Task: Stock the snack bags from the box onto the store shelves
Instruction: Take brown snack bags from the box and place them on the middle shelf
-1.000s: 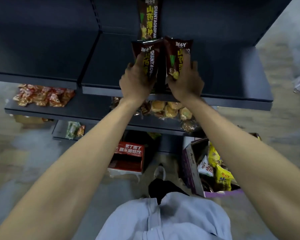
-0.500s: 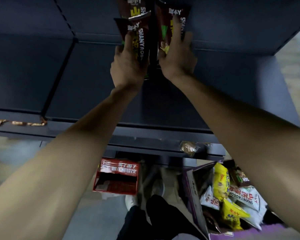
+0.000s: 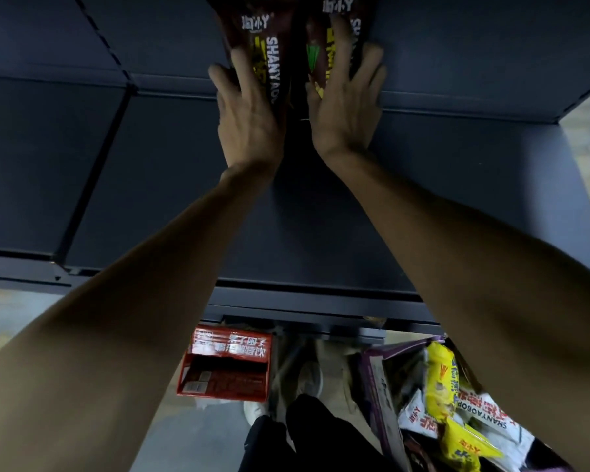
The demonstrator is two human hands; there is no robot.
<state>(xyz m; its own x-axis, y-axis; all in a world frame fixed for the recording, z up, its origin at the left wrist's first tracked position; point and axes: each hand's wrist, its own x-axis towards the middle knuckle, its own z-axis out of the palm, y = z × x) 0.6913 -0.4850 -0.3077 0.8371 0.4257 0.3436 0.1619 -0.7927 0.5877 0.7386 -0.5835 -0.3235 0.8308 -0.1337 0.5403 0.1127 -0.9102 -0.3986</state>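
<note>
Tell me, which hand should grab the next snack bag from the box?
Probably the right hand. The open purple cardboard box with yellow and white snack bags sits low on the person's right, under that arm. Both hands now press dark red snack bags against the dark shelf.

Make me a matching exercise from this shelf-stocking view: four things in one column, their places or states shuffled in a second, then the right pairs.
Things:
1. left hand
2. right hand
3. red carton
4. yellow bag

Places or states:
A. in the open box at lower right
B. pressed flat on the bag with the green mark
C. open and empty-looking, on the floor
D. on the bag reading SHANYAO

Pairs: 1-D, 2-B, 3-C, 4-A
</note>
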